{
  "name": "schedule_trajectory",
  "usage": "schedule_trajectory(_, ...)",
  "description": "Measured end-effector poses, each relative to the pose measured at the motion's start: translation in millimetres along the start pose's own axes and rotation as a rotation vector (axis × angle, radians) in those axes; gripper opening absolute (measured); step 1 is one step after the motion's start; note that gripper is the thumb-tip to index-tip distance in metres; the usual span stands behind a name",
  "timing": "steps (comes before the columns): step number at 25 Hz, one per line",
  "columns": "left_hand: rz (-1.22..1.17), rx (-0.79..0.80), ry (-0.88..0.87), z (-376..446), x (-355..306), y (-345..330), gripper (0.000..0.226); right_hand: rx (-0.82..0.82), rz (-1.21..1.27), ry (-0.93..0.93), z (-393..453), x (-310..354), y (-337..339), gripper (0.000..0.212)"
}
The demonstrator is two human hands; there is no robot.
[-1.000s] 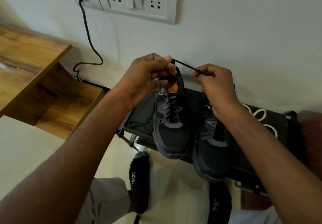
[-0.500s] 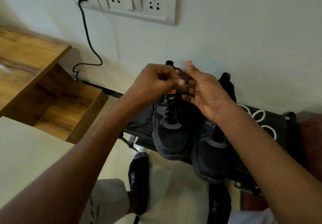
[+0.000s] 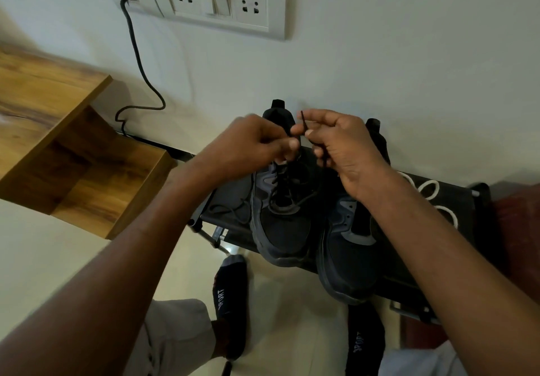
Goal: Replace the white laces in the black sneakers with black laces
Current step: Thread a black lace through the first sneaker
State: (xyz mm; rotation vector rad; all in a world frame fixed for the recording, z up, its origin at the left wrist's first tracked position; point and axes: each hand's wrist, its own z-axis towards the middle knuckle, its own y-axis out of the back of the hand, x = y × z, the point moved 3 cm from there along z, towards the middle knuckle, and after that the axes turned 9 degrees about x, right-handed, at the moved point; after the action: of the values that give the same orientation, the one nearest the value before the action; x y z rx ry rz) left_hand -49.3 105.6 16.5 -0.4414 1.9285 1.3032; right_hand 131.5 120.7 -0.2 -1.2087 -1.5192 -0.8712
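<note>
You are about halfway. The left shoe [image 3: 282,214] on the rack [image 3: 464,200] already has a black lace [image 3: 302,125] through its holes. Your left hand [image 3: 254,141] and right hand [image 3: 342,144] both pinch the lace ends above it, maybe to tie them. The right shoe [image 3: 347,253] beside it looks bare, with no lace yet. The white laces [image 3: 432,197] lie far right on the rack.

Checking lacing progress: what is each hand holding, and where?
Both the left hand and right hand pinch the black lace near its free ends, above the left sneaker.
</note>
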Motion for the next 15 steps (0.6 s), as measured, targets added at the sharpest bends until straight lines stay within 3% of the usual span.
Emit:
schedule_trajectory(2, 0.089, -0.219, 0.11, 0.6, 13.5, 13.7, 0.012, -0.026, -0.159, 0.051, -1.2, -2.1, -6.1, 0.017)
schedule_trajectory(3, 0.146, -0.242, 0.173, -0.6, 19.0, 16.4, 0.017, -0.037, -0.259, 0.089, -0.5, -3.6, -7.9, 0.014)
schedule_trajectory(8, 0.219, 0.054, 0.218, -0.3, 22.0, 2.8, 0.046, -0.07, -0.774, 0.225, 6.2, -11.1, -23.0, 0.017)
schedule_trajectory(11, 0.242, 0.056, 0.229, 3.0, 21.4, 0.4, 0.045, -0.082, -0.937, 0.266, 11.9, -14.5, -36.1, 0.023)
schedule_trajectory(15, 0.154, 0.047, 0.265, 2.3, 29.8, 1.4, 0.047, -0.179, -1.039, 0.273, 13.5, -14.6, -42.0, 0.013)
